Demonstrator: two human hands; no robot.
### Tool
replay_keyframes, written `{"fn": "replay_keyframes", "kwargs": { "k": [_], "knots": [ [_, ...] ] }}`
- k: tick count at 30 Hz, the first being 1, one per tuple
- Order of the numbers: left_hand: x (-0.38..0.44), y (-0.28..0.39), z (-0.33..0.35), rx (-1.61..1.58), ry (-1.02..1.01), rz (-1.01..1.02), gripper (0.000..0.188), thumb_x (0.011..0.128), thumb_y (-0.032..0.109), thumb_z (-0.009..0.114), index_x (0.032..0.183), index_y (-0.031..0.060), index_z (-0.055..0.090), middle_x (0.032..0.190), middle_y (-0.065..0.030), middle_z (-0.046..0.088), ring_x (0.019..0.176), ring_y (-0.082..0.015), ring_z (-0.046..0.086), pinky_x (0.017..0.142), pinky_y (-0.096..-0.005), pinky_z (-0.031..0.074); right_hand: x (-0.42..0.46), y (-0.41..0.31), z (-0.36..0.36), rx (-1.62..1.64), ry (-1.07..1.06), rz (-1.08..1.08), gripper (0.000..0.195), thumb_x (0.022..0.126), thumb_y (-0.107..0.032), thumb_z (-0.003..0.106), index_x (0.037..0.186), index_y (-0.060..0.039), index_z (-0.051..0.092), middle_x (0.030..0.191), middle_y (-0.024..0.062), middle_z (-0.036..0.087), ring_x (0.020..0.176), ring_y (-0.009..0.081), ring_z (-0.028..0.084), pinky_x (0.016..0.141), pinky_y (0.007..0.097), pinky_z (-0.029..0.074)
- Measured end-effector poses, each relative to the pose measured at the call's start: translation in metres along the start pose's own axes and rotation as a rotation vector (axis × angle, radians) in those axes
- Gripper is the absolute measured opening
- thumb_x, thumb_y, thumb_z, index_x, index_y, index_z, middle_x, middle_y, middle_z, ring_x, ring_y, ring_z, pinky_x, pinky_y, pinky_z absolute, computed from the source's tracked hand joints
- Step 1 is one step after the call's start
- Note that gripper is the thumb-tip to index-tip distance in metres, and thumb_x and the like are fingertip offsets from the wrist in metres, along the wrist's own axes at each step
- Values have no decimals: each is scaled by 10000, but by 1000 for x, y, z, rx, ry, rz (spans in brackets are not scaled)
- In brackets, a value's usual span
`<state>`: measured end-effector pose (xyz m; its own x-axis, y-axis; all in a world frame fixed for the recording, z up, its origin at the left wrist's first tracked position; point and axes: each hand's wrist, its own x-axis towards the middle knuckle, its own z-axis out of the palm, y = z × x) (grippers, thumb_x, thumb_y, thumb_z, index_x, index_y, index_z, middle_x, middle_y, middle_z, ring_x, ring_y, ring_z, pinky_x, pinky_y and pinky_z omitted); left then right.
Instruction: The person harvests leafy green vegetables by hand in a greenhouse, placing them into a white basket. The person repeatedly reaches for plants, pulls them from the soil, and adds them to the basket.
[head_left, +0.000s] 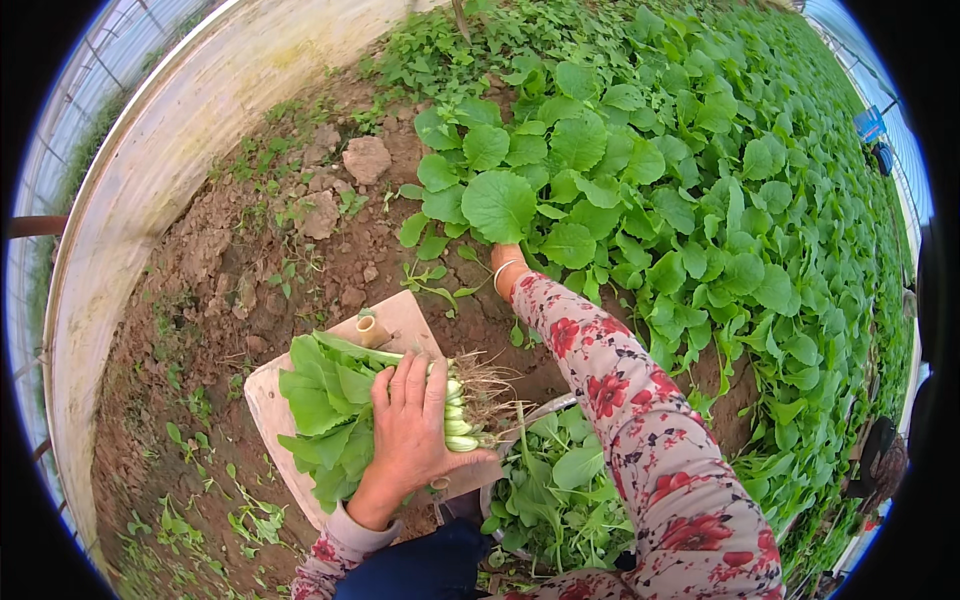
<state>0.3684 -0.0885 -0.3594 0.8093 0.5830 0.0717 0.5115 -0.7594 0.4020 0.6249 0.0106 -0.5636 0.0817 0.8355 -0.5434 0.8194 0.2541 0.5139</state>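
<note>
My left hand (409, 420) lies over a bunch of uprooted leafy greens (326, 405), its fingers across the pale stems and its thumb below the root ends. Thin, soil-stained roots (480, 390) stick out to the right. The bunch rests on a pale, worn board (274, 397) that has a short tube-like piece (366, 326) on it. My right hand (508, 259) reaches into the near edge of the growing greens (577, 142). Only its back and wrist, with a silver bangle, show; a broad leaf (500, 206) hides the fingers.
A round container (551, 405) of loose greens (562, 472) stands below my right forearm. Clods (367, 159) and small weeds dot the bare soil (202, 300) to the left. A curved pale wall (150, 180) bounds that side. Dense greens fill the right. A blue object (870, 124) is at the far right.
</note>
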Motion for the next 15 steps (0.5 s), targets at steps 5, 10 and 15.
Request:
{"fn": "replay_keyframes", "kwargs": {
  "k": [5, 10, 15],
  "knots": [
    [0, -2, 2, 13, 4, 7, 1157, 499, 699, 713, 1289, -81, 385, 1242, -235, 436, 1186, -400, 393, 994, -529, 258, 4, -17, 21, 164, 45, 121, 372, 855, -240, 574, 1207, -124, 606, 1308, 53, 531, 1245, 250, 447, 1005, 399, 341],
    [1, -2, 2, -9, 0, 5, 1102, 540, 690, 710, 1265, -84, 411, 1233, -238, 436, 1197, -401, 385, 1006, -538, 243, 10, -1, 45, 150, 42, 127, 392, 845, -251, 581, 1215, -124, 596, 1308, 67, 523, 1235, 274, 450, 1013, 461, 328],
    [0, -1, 2, 10, 11, -6, 1092, 544, 675, 717, 1270, -80, 408, 1235, -234, 435, 1199, -395, 385, 1009, -534, 244, 0, 16, 38, -53, 56, 20, 294, 869, -243, 530, 1116, -146, 657, 1154, 43, 610, 1109, 258, 542, 879, 476, 412]
  ]
}}
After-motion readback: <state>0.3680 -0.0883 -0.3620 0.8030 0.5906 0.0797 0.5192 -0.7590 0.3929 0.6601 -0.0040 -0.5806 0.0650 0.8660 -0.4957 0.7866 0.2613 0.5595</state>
